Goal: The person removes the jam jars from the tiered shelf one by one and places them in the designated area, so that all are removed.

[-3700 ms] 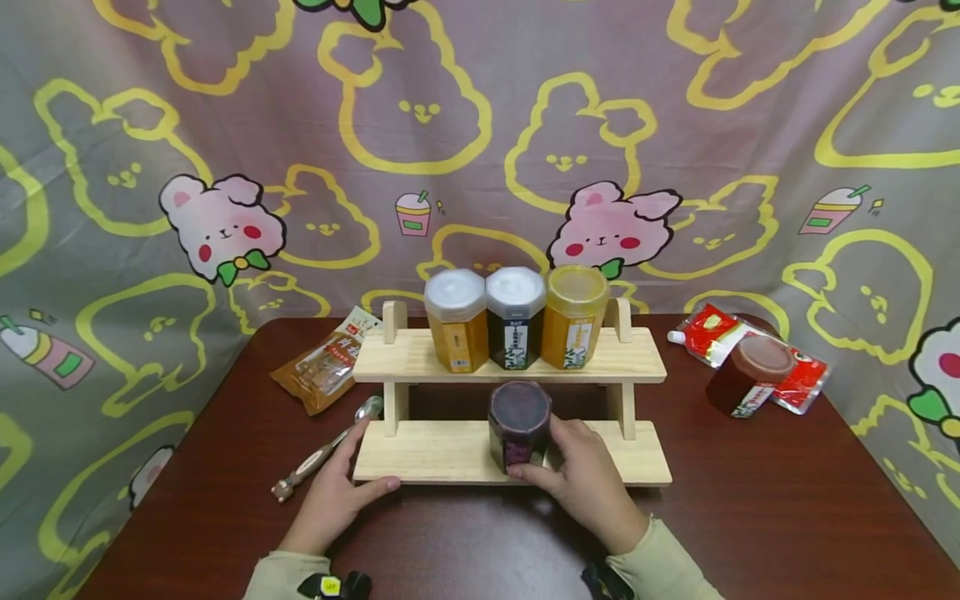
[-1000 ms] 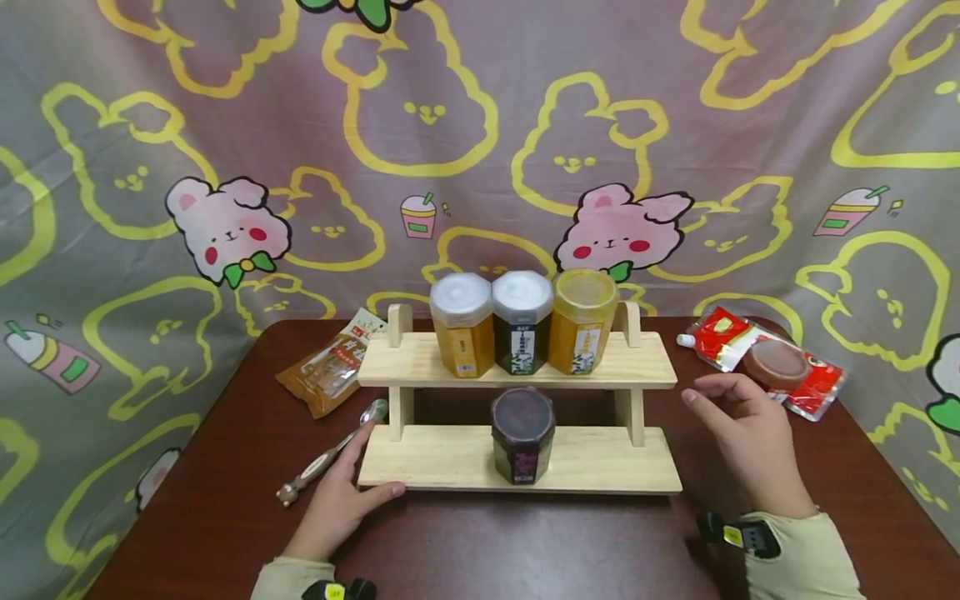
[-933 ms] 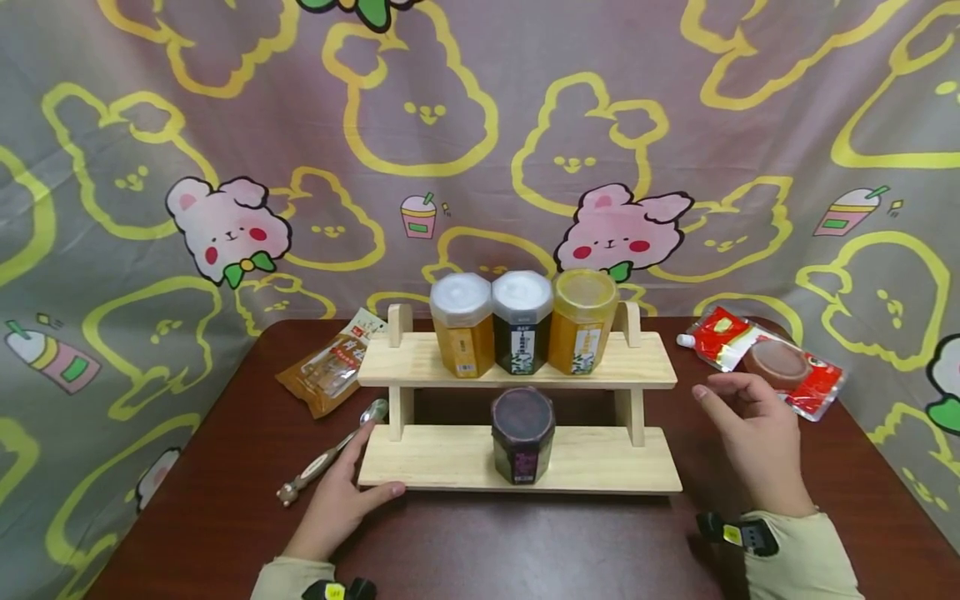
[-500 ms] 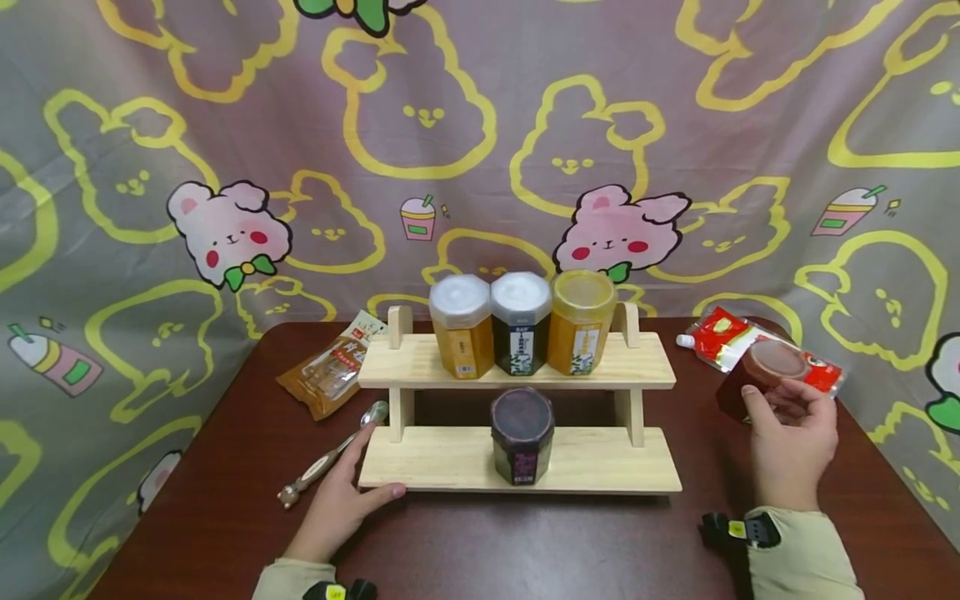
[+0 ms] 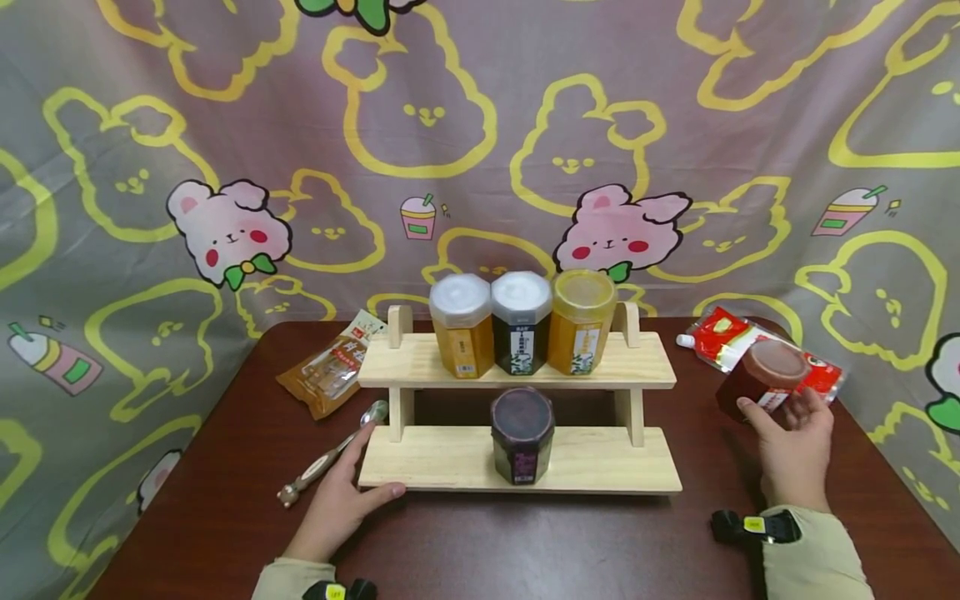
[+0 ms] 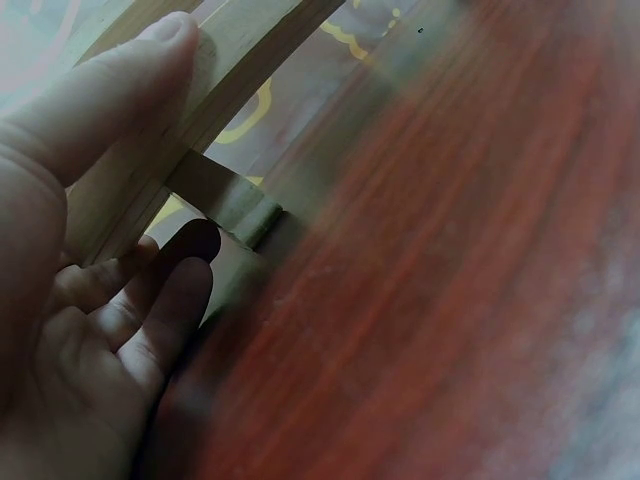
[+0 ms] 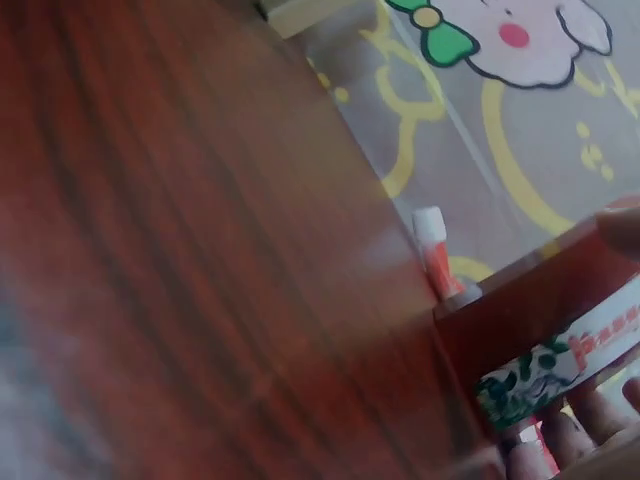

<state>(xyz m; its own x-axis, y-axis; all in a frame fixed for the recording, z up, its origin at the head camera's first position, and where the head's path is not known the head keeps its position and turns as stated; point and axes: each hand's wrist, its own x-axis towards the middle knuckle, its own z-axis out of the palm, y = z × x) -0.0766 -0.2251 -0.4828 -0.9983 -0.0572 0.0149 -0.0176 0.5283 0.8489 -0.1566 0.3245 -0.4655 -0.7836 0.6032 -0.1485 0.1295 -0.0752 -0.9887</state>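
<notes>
A two-tier wooden shelf point(image 5: 450, 454) stands mid-table. My left hand point(image 5: 339, 504) grips the left end of its lower board; in the left wrist view the thumb lies against the wood and the fingers curl beneath. At the right, my right hand point(image 5: 797, 446) holds a red-brown jar point(image 5: 768, 375), thumb at its near left and fingers on its right side. The jar's label point(image 7: 535, 375) shows in the right wrist view. A dark purple jar point(image 5: 522, 435) sits on the lower board. On the upper board are an amber jar point(image 5: 462, 342), a black jar point(image 5: 519, 333) and a yellow-lidded jar point(image 5: 581, 329).
A red and white spouted pouch point(image 5: 720, 337) lies behind the red-brown jar, partly hidden by it. Left of the shelf are an orange-brown snack packet point(image 5: 330, 371) and a spoon point(image 5: 318, 468) with a bear-shaped handle end. A patterned curtain point(image 5: 465, 125) hangs behind the table.
My right hand has let go of the purple jar on the lower board, crossed to the right and taken hold of the red-brown jar. The left hand stays at the shelf.
</notes>
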